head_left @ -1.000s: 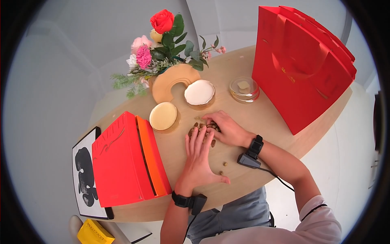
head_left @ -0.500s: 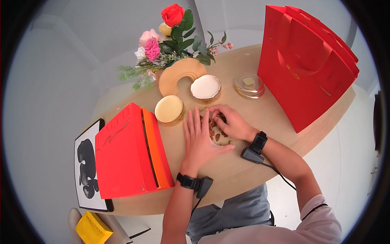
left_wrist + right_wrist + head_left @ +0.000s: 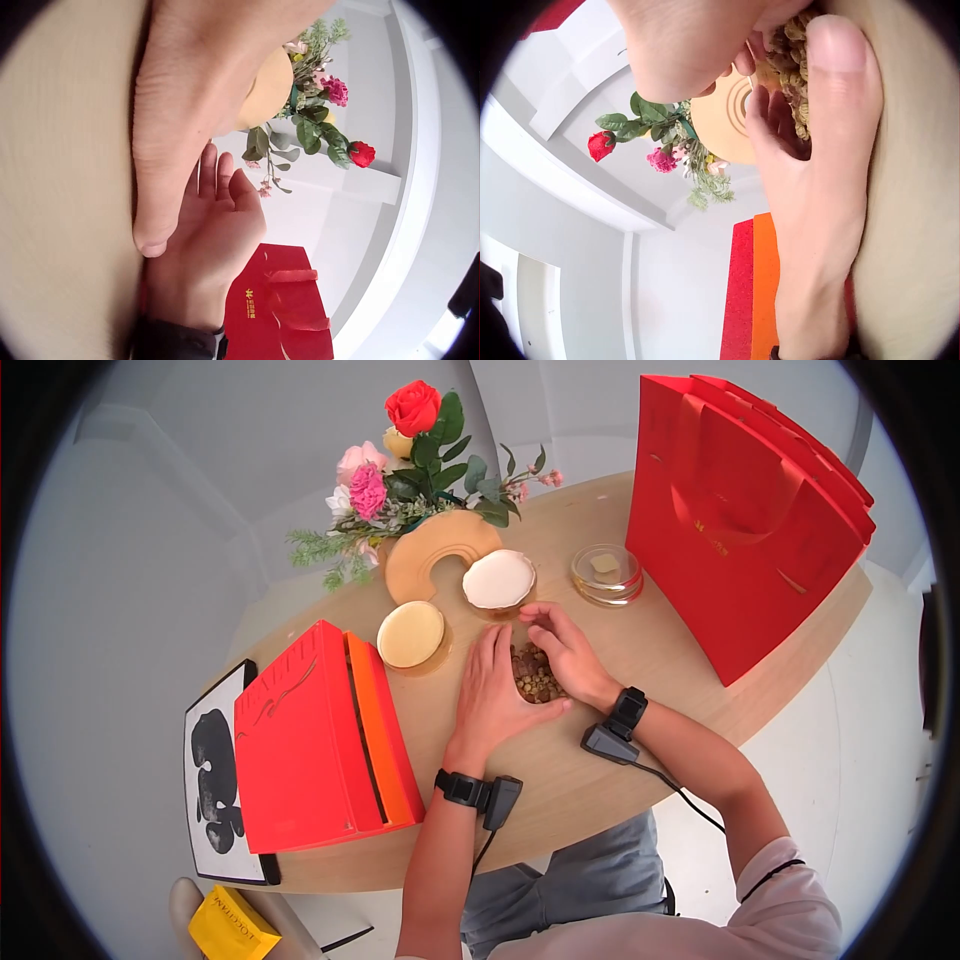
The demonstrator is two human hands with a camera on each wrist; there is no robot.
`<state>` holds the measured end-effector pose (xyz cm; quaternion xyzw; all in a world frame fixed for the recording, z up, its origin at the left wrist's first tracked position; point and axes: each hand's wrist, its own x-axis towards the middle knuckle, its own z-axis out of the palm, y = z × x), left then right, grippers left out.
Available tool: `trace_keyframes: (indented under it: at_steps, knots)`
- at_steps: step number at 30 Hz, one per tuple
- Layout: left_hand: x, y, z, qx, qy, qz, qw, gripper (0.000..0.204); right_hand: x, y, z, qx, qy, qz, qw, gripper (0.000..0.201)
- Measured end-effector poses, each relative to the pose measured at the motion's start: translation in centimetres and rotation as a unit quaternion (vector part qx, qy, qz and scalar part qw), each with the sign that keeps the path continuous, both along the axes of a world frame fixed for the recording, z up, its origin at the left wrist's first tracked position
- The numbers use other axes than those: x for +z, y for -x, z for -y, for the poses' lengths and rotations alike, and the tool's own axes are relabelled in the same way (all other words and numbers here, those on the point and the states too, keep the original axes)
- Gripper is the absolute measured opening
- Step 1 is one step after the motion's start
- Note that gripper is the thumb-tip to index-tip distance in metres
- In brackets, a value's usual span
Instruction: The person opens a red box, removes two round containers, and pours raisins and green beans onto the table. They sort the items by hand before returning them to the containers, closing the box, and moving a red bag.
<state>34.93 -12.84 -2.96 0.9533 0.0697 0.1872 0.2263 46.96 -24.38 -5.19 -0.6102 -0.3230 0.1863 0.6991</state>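
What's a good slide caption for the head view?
Left hand and right hand flank piled small brownish pieces on a table.

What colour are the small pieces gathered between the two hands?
Mixed brown and yellowish tan; the pieces show best in the head view.

Small dried pieces (image 3: 538,678), loose, wrinkled, knobbly; reddish-brown mixed with tan. Heaped close together between left hand (image 3: 490,695) and right hand (image 3: 570,657), bordered by both palms. Darker ones mostly toward the fingertips, paler, rounder ones nearer the left thumb. Far edge partly hidden.
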Motion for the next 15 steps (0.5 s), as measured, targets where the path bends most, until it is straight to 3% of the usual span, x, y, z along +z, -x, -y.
trace_keyframes:
  at_steps: [15]
  knots:
    - [0.02,-0.25,0.14,-0.051,0.058,-0.009,0.997,0.104,-0.05,-0.1,-0.11,0.016,-0.011,-0.044,0.999,0.039]
